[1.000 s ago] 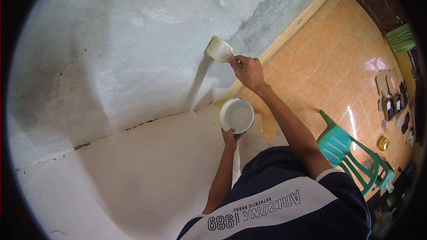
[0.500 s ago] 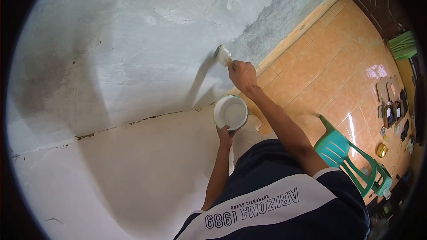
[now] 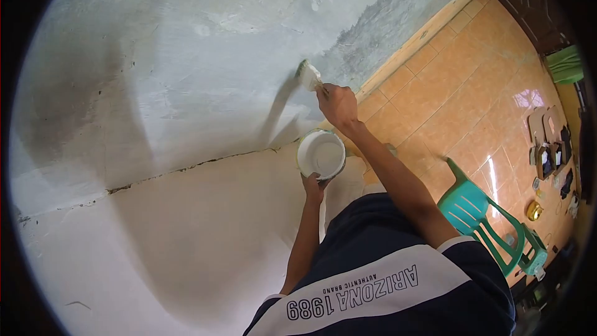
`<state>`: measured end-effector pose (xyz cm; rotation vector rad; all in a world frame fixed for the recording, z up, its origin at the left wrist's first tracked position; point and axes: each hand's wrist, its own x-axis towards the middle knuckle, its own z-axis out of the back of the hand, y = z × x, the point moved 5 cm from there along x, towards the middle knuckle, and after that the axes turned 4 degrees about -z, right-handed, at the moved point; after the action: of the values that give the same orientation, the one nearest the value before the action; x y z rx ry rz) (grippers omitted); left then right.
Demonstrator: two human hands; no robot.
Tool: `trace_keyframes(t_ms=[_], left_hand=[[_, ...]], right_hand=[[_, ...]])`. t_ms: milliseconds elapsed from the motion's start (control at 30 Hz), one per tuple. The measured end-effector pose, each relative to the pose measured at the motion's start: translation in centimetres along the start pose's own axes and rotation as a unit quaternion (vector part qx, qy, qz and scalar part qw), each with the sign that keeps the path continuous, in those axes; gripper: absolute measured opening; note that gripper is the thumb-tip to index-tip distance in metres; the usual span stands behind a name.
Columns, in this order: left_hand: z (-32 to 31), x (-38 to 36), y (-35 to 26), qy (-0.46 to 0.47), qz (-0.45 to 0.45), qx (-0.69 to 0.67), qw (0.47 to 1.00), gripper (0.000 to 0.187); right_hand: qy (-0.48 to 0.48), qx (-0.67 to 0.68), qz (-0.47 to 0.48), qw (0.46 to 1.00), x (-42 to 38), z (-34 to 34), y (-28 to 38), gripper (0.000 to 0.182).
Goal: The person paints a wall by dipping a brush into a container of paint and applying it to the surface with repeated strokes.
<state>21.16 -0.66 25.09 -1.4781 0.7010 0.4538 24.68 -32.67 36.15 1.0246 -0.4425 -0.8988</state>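
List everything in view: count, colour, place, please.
wall: 1, patchy grey-white, upper left
pale surface: 1, off-white, below wall
floor: 1, orange tile, right
brush: 1, whitish, at wall
bucket: 1, white inside, below brush
chair: 1, green, on floor
stool: 1, green, beside chair
pot: 1, gold, far right
clutter: several, mixed, near pot
cloth: 1, green, right edge
panel: 1, brown, top right
shirt: 1, navy-white, bottom
left hand: 1, holding bucket
right hand: 1, holding brush

Plastered wall [image 3: 205, 56]: mottled grey and white, one darker grey patch. Round bucket [image 3: 305, 154]: white inside. Flat paintbrush [image 3: 310, 77]: white-smeared. Glossy tiled floor [image 3: 429, 106]: orange. Slatted plastic chair [image 3: 476, 197]: teal. Fabric shirt [image 3: 373, 230]: navy, dark-lettered white band [image 3: 429, 277].
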Motion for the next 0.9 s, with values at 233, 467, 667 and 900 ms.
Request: trace_keyframes(t_ms=[233,467,667,900], left_hand=[[0.2,-1.7,1.5,-0.037,0.003,-0.017,0.999,0.082],[1.2,-2.6,2.8,-0.022,0.034,-0.037,0.999,0.081],[1.8,-1.0,4.6,-0.008,0.057,-0.006,0.998,0.079],[1.6,-0.1,5.0,0.008,0.08,0.012,0.997,0.077]], right_hand=[[-0.051,0.089,0.015,0.995,-0.5,4.0,-0.2,0.031],[0.031,0.085,-0.007,0.996,2.4,2.8,0.5,0.033],[0.029,0.039,-0.042,0.998,2.5,-2.0,-6.5,0.034],[0.025,-0.086,-0.125,0.988,1.5,-5.0,-11.7,0.038]])
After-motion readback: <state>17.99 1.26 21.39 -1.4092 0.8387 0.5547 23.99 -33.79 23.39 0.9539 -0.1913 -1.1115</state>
